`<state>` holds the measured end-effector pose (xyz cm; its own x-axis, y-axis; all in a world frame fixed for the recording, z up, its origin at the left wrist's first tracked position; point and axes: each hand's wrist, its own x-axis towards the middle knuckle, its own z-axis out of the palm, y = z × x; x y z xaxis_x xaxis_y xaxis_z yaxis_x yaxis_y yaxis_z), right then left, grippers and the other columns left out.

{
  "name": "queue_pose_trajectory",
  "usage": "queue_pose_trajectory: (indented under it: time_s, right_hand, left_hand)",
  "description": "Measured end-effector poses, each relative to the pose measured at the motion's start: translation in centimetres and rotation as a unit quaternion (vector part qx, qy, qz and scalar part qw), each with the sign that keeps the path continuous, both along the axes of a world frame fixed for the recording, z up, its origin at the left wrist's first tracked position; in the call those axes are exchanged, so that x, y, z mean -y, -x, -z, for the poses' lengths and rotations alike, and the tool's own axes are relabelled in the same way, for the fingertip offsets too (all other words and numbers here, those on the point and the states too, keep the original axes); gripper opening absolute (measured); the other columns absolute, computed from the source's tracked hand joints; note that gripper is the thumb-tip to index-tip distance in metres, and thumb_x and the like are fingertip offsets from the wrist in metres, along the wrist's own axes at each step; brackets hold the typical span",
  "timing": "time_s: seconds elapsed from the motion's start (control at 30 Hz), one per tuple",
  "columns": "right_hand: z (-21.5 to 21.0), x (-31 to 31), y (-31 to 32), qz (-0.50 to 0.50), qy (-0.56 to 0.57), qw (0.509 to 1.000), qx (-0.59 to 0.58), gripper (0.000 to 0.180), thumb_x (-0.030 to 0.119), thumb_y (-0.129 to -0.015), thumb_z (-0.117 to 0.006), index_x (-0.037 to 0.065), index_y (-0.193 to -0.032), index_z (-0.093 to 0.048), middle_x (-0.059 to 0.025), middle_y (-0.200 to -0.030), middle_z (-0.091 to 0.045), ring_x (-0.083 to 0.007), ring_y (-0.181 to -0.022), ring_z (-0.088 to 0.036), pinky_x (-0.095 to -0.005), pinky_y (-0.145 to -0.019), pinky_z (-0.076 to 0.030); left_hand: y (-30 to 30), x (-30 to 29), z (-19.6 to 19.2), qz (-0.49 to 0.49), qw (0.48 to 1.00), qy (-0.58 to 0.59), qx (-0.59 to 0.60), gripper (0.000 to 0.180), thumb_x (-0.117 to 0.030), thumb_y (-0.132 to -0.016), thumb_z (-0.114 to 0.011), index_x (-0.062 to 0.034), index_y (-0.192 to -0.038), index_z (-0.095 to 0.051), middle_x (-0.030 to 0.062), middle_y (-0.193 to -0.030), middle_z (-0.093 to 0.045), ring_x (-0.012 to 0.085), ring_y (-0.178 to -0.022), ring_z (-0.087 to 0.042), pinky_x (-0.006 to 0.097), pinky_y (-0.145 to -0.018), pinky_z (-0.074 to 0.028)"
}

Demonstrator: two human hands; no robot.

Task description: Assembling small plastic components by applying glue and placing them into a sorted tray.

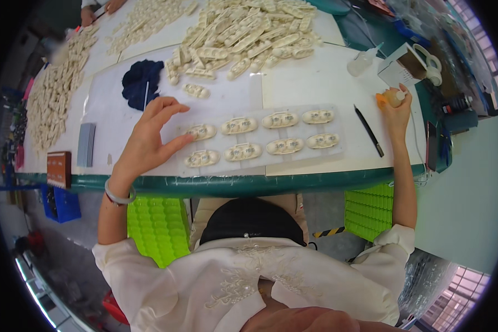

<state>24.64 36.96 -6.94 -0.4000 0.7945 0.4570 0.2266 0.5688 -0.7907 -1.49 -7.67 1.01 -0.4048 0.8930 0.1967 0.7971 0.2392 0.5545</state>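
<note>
Nearest the camera is the wearer's cream blouse [227, 276] with a beaded floral front, above a black garment [249, 221]; lime-green ribbed trays [157, 229] stand below the table on either side. Beyond the table's green edge [227, 185], eight cream oval casings [285, 146] sit in two rows of four on a translucent sheet [263, 134]. The left hand [149, 135] is at the sheet's left end, thumb and fingers spread wide and gripping nothing visible; the thumb tip is at the upper-left casing, contact uncertain. The right hand [397, 108], well apart, has its fingers closed around a small amber bottle [393, 98]. A black pen [369, 130] lies between sheet and right hand. Farther back are a dark blue cloth [142, 83], a white box [402, 65] and a heap of similar casings [249, 36]; a co-worker's hand [87, 15] shows at the far left. Risks, as judged: a low sweep of the left thumb could knock the row out of line; tilting or over-squeezing the bottle could spill any liquid inside. The eight casings carry small dark markings, not reliably legible; no brand or label wording is confirmed.
</note>
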Motion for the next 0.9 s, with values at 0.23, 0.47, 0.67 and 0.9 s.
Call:
queue_pose_trajectory:
  time_s: [0.23, 0.47, 0.67, 0.9]
  right_hand:
    - [-2.7, -1.1, -1.7, -0.017, -0.063, 0.963, 0.262, 0.053, 0.013, -0.076, -0.066, -0.003, -0.122, -0.042, -0.0244, -0.109, -0.058, -0.0352, -0.1, -0.059, -0.038, -0.083, -0.047]
    - [-5.3, 2.5, -1.4, 0.006, -0.134, 0.859, 0.494, 0.054, 0.016, -0.076, -0.068, -0.003, -0.121, -0.047, -0.0247, -0.107, -0.058, -0.0359, -0.099, -0.057, -0.0402, -0.083, -0.045]
    - [-8.9, 12.2, 1.8, -0.187, -0.258, 0.907, 0.275, 0.046, 0.013, -0.069, -0.074, 0.001, -0.11, -0.056, -0.015, -0.11, -0.055, -0.031, -0.104, -0.051, -0.0365, -0.087, -0.042]
    - [-7.0, 19.1, 6.5, -0.471, -0.178, 0.806, 0.312, 0.035, 0.006, -0.07, -0.07, 0.0, -0.1, -0.055, -0.0148, -0.1, -0.053, -0.0334, -0.098, -0.049, -0.0382, -0.086, -0.041]
  left_hand:
    - [0.0, 0.2, 0.2, 0.003, 0.998, 0.052, 0.023, 0.043, -0.014, -0.071, -0.073, -0.0035, -0.109, -0.057, 0.0114, -0.109, -0.05, 0.0243, -0.1, -0.05, 0.031, -0.084, -0.042]
    - [0.4, -0.9, 0.4, 0.056, 0.997, 0.056, -0.017, 0.035, -0.015, -0.069, -0.073, -0.0025, -0.098, -0.059, 0.0137, -0.104, -0.052, 0.029, -0.098, -0.053, 0.033, -0.083, -0.043]
    - [0.7, -2.3, 0.2, 0.081, 0.991, 0.097, -0.042, 0.027, -0.013, -0.066, -0.071, -0.0015, -0.088, -0.06, 0.0114, -0.095, -0.054, 0.0279, -0.089, -0.056, 0.033, -0.076, -0.046]
    - [2.1, -2.6, 0.9, 0.127, 0.978, 0.082, -0.141, 0.027, -0.018, -0.061, -0.072, -0.0033, -0.081, -0.06, 0.0089, -0.078, -0.057, 0.0269, -0.072, -0.06, 0.034, -0.064, -0.048]
